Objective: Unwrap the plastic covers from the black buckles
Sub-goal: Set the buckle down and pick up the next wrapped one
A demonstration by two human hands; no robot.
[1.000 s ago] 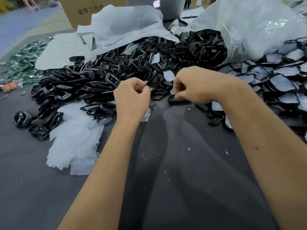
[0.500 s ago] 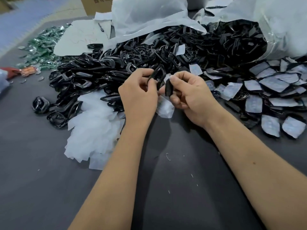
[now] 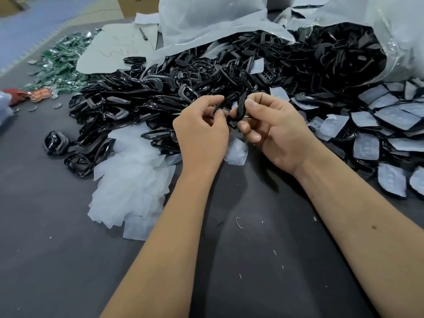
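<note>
Head view: left hand (image 3: 202, 131), fingers pinching one black buckle (image 3: 223, 103); right hand (image 3: 275, 129), fingers pinching a second buckle (image 3: 241, 106), both above the grey tabletop (image 3: 252, 260). Unwrapped buckle heap (image 3: 160, 88) behind; discarded plastic covers (image 3: 130, 175) left; wrapped buckles (image 3: 390, 115) right.

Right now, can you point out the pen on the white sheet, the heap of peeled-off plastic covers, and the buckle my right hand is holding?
pen (image 3: 143, 33), head view, middle of its barrel.
heap of plastic covers (image 3: 133, 177), head view, centre of the pile.
buckle (image 3: 241, 106), head view, edge held by right hand (image 3: 275, 131).
</note>
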